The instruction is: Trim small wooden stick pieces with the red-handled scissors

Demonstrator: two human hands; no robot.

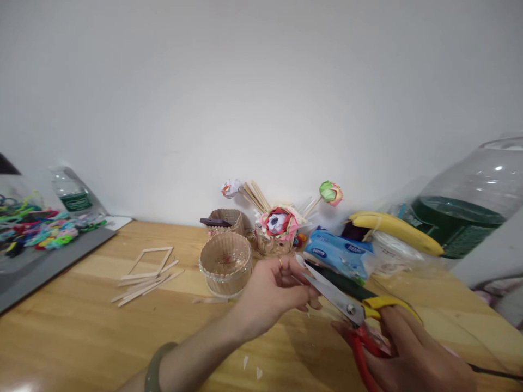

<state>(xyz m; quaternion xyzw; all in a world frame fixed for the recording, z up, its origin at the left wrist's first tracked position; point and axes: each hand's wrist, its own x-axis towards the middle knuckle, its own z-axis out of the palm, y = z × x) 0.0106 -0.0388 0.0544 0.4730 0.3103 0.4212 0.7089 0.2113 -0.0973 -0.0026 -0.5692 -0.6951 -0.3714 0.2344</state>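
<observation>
My right hand (404,348) is wrapped round the handles of large scissors (350,309), one loop yellow and the other red. Their blades are parted and point up and left toward my left hand (281,288). That hand has its fingers bent and pinches a small white piece (300,260) near the blade tips. On the wooden table (196,337) below lie small white scraps (259,373). A round basket made of craft sticks (226,267) stands just left of my left hand.
Loose sticks (143,286) lie at the left, near a grey board (53,267) with colourful pieces. Behind my hands are paper flowers (279,223), a blue tissue pack (339,250), bananas (400,231) and a large bottle (461,218). A phone (215,222) rests on another basket.
</observation>
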